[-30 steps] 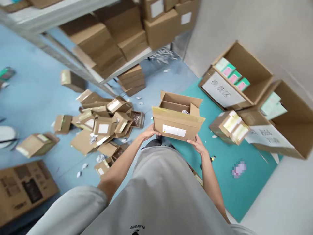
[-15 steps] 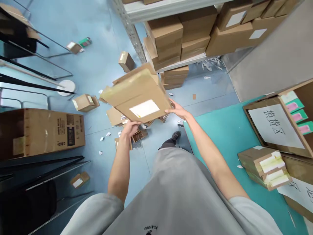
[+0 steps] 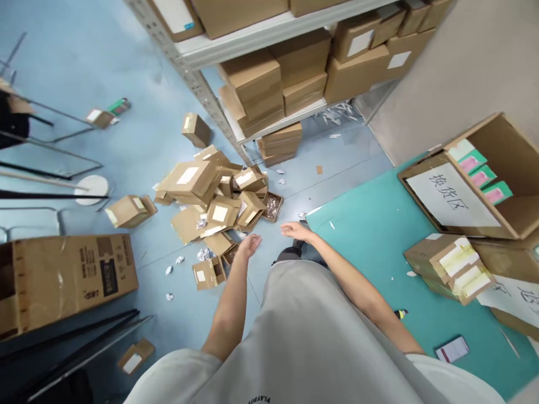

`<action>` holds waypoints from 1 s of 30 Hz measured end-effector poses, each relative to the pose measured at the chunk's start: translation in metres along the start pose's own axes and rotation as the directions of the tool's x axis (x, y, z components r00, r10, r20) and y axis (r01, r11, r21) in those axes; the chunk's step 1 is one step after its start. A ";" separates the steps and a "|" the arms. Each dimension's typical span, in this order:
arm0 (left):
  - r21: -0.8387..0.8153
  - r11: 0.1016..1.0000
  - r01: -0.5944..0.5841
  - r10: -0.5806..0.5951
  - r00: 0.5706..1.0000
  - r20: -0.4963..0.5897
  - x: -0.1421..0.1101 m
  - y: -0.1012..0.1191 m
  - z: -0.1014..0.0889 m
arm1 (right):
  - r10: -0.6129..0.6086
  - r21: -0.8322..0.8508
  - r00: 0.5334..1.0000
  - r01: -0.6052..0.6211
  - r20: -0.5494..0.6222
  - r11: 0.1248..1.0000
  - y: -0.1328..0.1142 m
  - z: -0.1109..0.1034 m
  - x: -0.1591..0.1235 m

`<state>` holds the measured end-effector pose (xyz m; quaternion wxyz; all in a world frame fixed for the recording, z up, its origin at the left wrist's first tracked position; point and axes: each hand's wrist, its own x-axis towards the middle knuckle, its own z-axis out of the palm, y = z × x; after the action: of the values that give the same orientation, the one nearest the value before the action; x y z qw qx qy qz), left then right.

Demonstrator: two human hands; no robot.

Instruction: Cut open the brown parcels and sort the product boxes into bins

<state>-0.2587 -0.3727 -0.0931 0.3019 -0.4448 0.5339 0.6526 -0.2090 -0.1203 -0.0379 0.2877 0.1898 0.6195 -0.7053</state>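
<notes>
My left hand [image 3: 250,246] is empty, its fingers loosely apart, held above the floor by the near side of a heap of cardboard boxes. To its right, my right hand [image 3: 296,230] is also empty, with fingers stretched out near the corner of the green tabletop. On the heap's far left part lies a cardboard box [image 3: 186,178] with a white label, apart from both hands. An opened box [image 3: 273,206] with dark, shiny contents sits at the heap's right edge. Another opened box [image 3: 209,273] lies nearest my left forearm.
A metal shelf [image 3: 248,42] stacked with boxes stands ahead. The green table [image 3: 357,235] on the right bears a large open carton [image 3: 455,191], stacked boxes [image 3: 448,266] and a phone [image 3: 452,349]. A big carton [image 3: 76,280] and a chair's metal legs [image 3: 63,137] are on the left.
Both hands have let go of the labelled cardboard box and drawn back toward my body. A labelled box now lies on the heap. The view has shifted, showing more of the table.
</notes>
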 end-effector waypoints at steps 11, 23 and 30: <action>0.659 0.740 -0.132 -0.238 0.866 0.440 -0.050 -0.080 0.207 | 0.112 0.473 0.825 0.201 -0.554 0.858 0.123 -0.090 -0.179; 0.767 0.324 -0.553 -0.499 0.589 0.636 -0.152 -0.219 0.384 | 0.310 0.390 0.238 0.573 -0.921 0.721 0.247 -0.132 -0.325; 0.466 0.259 -0.846 -0.542 0.272 0.795 -0.229 -0.320 0.447 | 0.189 0.149 -0.283 0.159 -0.940 0.976 0.263 -0.248 -0.402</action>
<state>0.0006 0.1563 -0.0080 0.6448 0.3996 0.5578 0.3366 0.2444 0.1741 -0.0282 -0.3384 0.7159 0.5159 -0.3269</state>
